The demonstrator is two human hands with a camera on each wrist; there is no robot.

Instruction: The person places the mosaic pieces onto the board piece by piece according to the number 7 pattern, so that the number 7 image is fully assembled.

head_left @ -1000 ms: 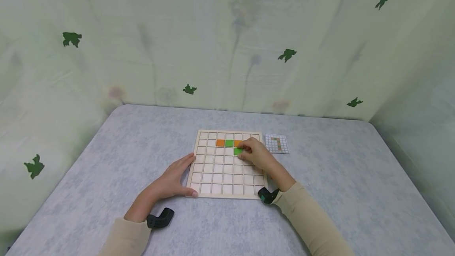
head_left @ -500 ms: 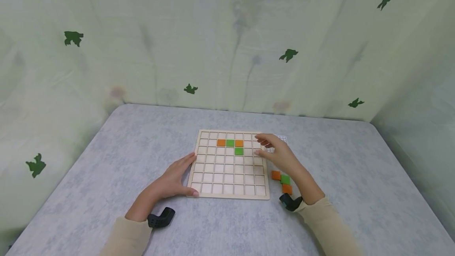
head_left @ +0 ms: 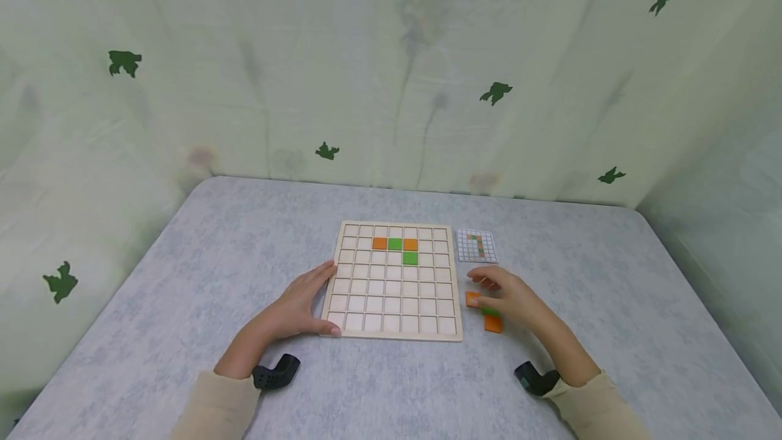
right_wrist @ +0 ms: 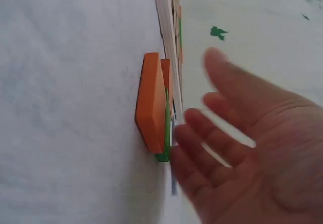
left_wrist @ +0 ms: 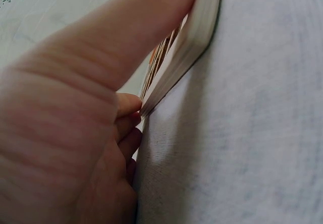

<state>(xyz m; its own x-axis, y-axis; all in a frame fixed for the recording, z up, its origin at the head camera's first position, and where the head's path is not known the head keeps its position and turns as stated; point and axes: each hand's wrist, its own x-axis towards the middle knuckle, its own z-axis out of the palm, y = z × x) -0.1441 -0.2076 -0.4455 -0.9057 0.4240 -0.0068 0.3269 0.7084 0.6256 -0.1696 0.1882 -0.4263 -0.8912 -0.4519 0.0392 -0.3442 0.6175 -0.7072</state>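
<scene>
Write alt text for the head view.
A person's right hand hovers over three loose tiles, two orange and one green, right of a gridded board; the left hand touches its left edge. On the board, four tiles alternate orange and green: three in a row, one below its right end. A small card lies beyond the loose tiles.

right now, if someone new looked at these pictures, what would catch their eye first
Probably the bright orange and green tiles on the pale gridded board: three in a row toward its far side, plus a green one just nearer than the right-hand orange one. Next might come the left hand at the board's left edge, and the right hand by the loose tiles on the table, right of the board.
</scene>
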